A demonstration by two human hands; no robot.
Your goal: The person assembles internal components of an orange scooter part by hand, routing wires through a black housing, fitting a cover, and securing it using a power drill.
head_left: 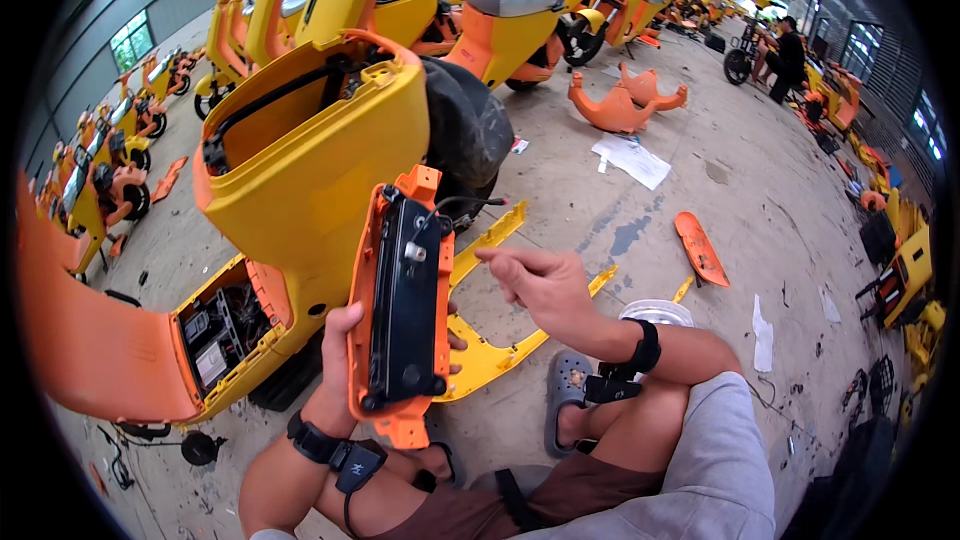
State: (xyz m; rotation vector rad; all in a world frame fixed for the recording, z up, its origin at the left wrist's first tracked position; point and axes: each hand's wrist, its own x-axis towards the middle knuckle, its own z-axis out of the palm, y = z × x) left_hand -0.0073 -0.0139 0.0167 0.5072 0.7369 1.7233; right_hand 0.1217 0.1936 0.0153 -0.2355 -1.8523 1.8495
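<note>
My left hand (340, 355) is wrapped round an orange plastic scooter cover (402, 430), tilted upright before me. Set into the cover is a long black lamp-like unit (400, 325) with a small silvery fitting and a short dark cable at its upper end. To the right of it, clear of the cover, my right hand (545, 295) is closed, thumb against index finger. Whatever those fingertips may pinch is too small to make out. Behind the cover stands a partly stripped yellow scooter body (310, 185), its top compartment uncovered and wiring showing in the footboard.
A yellow trim frame (490, 370) lies on the floor by my feet. Farther right are a curved orange panel (702, 250), a silvery round container (657, 313), paper (632, 160) and orange shells (625, 105). Rows of scooters fill the back; another person (788, 60) sits far right.
</note>
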